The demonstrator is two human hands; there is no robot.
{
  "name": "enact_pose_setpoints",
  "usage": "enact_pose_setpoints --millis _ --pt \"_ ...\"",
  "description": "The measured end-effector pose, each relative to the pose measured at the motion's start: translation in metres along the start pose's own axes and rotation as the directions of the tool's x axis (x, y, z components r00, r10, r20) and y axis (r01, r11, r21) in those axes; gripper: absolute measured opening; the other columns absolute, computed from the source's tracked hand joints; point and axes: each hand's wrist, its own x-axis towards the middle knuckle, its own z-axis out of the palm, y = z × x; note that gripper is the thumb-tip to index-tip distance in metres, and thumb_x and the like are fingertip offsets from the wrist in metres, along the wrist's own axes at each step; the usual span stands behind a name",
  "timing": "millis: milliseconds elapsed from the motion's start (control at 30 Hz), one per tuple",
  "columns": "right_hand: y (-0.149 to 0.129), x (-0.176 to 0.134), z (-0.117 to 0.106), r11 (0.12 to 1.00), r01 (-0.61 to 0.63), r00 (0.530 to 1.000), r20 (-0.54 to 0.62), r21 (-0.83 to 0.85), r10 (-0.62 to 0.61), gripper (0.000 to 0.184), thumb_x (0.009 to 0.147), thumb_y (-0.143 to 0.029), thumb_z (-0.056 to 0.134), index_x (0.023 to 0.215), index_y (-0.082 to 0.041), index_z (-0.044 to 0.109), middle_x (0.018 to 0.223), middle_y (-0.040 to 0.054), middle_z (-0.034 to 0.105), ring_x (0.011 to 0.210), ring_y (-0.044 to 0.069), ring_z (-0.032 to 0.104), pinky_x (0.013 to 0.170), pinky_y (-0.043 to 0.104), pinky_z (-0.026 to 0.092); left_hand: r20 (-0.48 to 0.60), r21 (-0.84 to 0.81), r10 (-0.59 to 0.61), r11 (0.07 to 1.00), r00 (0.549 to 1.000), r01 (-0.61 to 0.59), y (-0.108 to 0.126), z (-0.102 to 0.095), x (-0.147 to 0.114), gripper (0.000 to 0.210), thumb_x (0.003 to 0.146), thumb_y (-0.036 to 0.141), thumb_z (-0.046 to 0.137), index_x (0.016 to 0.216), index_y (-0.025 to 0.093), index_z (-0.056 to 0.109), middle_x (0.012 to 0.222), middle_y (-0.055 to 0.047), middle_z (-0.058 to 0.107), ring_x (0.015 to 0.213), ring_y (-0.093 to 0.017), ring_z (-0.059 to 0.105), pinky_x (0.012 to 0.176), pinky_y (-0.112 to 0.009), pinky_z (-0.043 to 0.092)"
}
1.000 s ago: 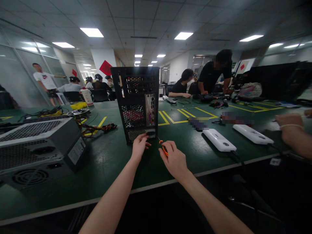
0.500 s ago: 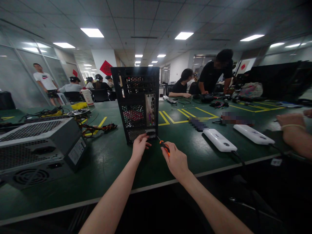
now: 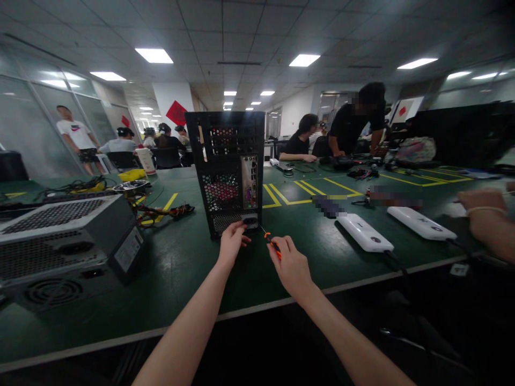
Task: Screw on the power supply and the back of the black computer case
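Observation:
A black computer case (image 3: 235, 155) stands upright on the green table, its rear panel facing me. At its bottom sits a power supply (image 3: 229, 222) with a perforated grille and a black socket. My left hand (image 3: 231, 242) reaches to that lower part, fingertips at the grille beside the socket and the other fingers apart below. An orange-and-black screwdriver (image 3: 274, 244) is gripped in my right hand (image 3: 292, 262). Its thin shaft points up and left at the case's lower right corner; whether the tip touches is too small to tell.
Two grey power supplies (image 3: 72, 252) are stacked at the left, with bundled cables (image 3: 173, 212) behind. White power banks (image 3: 364, 233) lie to the right, near another person's hand (image 3: 485, 206). The table's front edge (image 3: 281, 300) runs below my forearms. Other people are farther back.
The screwdriver's angle beside the case has changed slightly, with its tip a little farther from the corner. The whole view has shifted slightly; my left hand keeps its place at the case.

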Motion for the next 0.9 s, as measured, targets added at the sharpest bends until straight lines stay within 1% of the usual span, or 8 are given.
enact_pose_setpoints --millis 133,233,333,433,567,667,767,900 --pt "-0.003 0.002 -0.004 1.0 0.008 0.999 0.033 0.028 -0.009 0.02 0.086 -0.03 0.039 0.095 -0.016 0.049 0.092 0.0068 0.052 0.07 0.013 0.057 0.057 0.023 0.044 0.007 -0.011 0.005 1.0 1.0 -0.005 0.0 0.0 0.0 0.035 0.073 0.023 0.045 0.105 0.009 0.049 0.105 -0.014 0.059 0.05 -0.007 0.056 0.042 -0.018 0.039" --pt "-0.005 0.001 -0.006 0.999 0.014 0.998 0.058 0.032 -0.016 0.019 0.084 -0.028 0.04 0.097 -0.017 0.048 0.098 0.0081 0.053 0.074 0.015 0.057 0.062 0.025 0.044 0.005 -0.009 0.01 1.0 1.0 -0.01 -0.001 0.0 0.0 0.035 0.073 0.022 0.044 0.104 0.009 0.05 0.105 -0.014 0.059 0.05 -0.007 0.056 0.042 -0.018 0.039" --pt "-0.005 0.001 -0.006 0.998 -0.053 0.997 0.057 0.017 0.052 0.021 0.087 -0.03 0.036 0.098 -0.017 0.048 0.083 0.0048 0.059 0.066 0.015 0.058 0.057 0.024 0.041 0.011 -0.007 0.017 1.0 1.0 -0.017 -0.002 -0.001 0.0 0.035 0.073 0.022 0.044 0.104 0.009 0.05 0.105 -0.014 0.059 0.05 -0.007 0.057 0.042 -0.018 0.039" --pt "-0.002 0.0 -0.004 0.995 -0.095 0.995 0.034 -0.011 0.095 0.021 0.088 -0.03 0.035 0.097 -0.017 0.048 0.068 0.001 0.06 0.057 0.014 0.058 0.051 0.023 0.038 0.014 -0.011 0.024 1.0 1.0 -0.024 -0.003 -0.001 0.001 0.036 0.073 0.023 0.045 0.105 0.009 0.05 0.105 -0.014 0.058 0.05 -0.007 0.057 0.042 -0.018 0.039" --pt "0.001 -0.001 0.0 1.0 -0.016 1.0 -0.007 -0.015 0.016 0.015 0.085 -0.023 0.04 0.095 -0.014 0.047 0.075 0.0036 0.06 0.064 0.015 0.057 0.056 0.025 0.04 0.016 -0.006 0.038 0.999 0.999 -0.038 -0.006 -0.002 0.002 0.036 0.073 0.023 0.045 0.105 0.009 0.05 0.105 -0.014 0.059 0.051 -0.008 0.058 0.043 -0.018 0.04" --pt "0.004 -0.001 0.001 0.998 0.06 0.998 0.009 -0.009 -0.06 0.009 0.084 -0.018 0.041 0.088 -0.015 0.049 0.082 0.0051 0.059 0.072 0.016 0.055 0.062 0.026 0.042 0.019 -0.005 0.041 0.999 0.999 -0.041 -0.007 -0.003 0.002 0.036 0.073 0.022 0.044 0.106 0.009 0.05 0.105 -0.014 0.059 0.052 -0.008 0.058 0.043 -0.018 0.04" --pt "0.005 -0.001 -0.001 0.992 0.124 0.992 0.026 -0.013 -0.124 0.013 0.084 -0.014 0.039 0.082 -0.017 0.053 0.087 0.0062 0.058 0.079 0.018 0.052 0.07 0.03 0.041 0.022 -0.012 0.044 0.999 0.999 -0.044 -0.007 -0.003 0.003 0.036 0.073 0.022 0.044 0.106 0.01 0.05 0.107 -0.015 0.058 0.052 -0.008 0.058 0.043 -0.018 0.04" --pt "0.004 0.0 -0.002 0.989 0.147 0.988 0.04 -0.011 -0.146 0.017 0.084 -0.014 0.038 0.084 -0.017 0.055 0.091 0.0076 0.054 0.082 0.018 0.049 0.073 0.032 0.042 0.015 -0.01 0.035 0.999 0.999 -0.035 -0.007 -0.002 0.003 0.036 0.072 0.023 0.046 0.105 0.009 0.05 0.106 -0.015 0.058 0.051 -0.008 0.057 0.042 -0.019 0.04"
